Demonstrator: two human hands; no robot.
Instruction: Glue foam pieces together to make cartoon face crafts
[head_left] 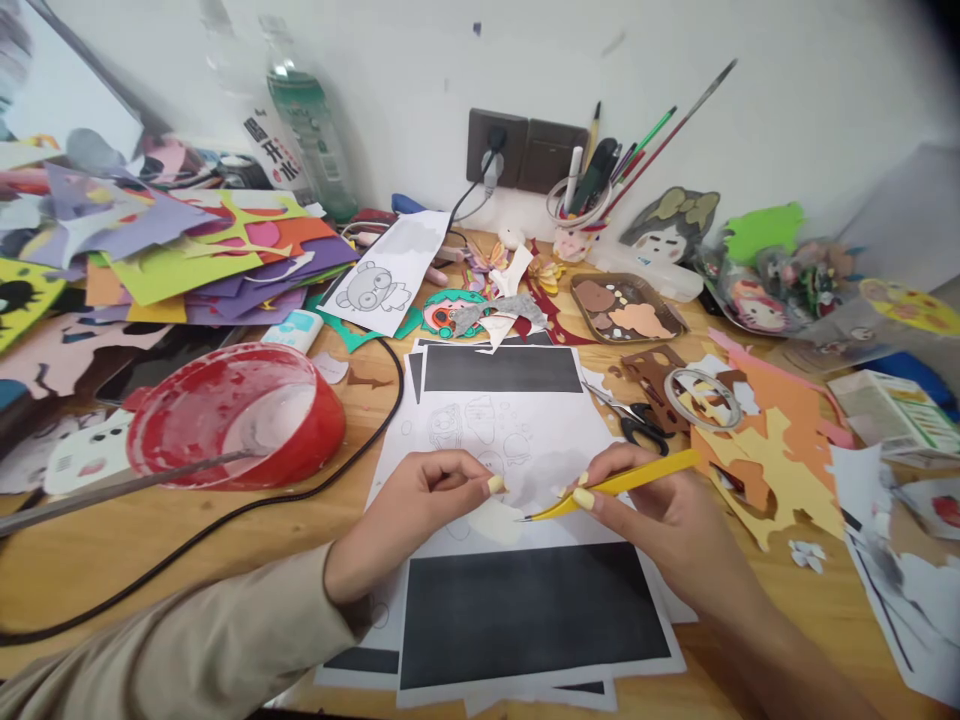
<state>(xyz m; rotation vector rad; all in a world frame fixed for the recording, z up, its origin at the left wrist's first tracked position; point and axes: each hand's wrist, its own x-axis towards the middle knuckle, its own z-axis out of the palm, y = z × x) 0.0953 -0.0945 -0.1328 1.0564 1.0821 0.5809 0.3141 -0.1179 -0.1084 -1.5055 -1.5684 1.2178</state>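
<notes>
My right hand (671, 520) grips yellow tweezers (637, 474), whose thin dark tips point left and down over the printed sheet (562, 425). Opposite them, the thumb and forefinger of my left hand (420, 515) are pinched together. Whatever sits between those fingertips is too small to make out. A pale cream rounded piece (495, 524) lies on the sheet just below the tweezer tips. Line drawings (480, 420) show on the sheet above my hands. Nearer to me is a paper with a large black rectangle (532, 610), on top of other sheets.
A red bowl (315, 430) with white residue stands left, a grey stick (135, 488) across its rim. A black cable (300, 495) curves beside it. Black-handled scissors (637, 420), a tape roll (701, 398) and foam scraps (780, 470) lie right. Coloured sheets (217, 250) are piled back left.
</notes>
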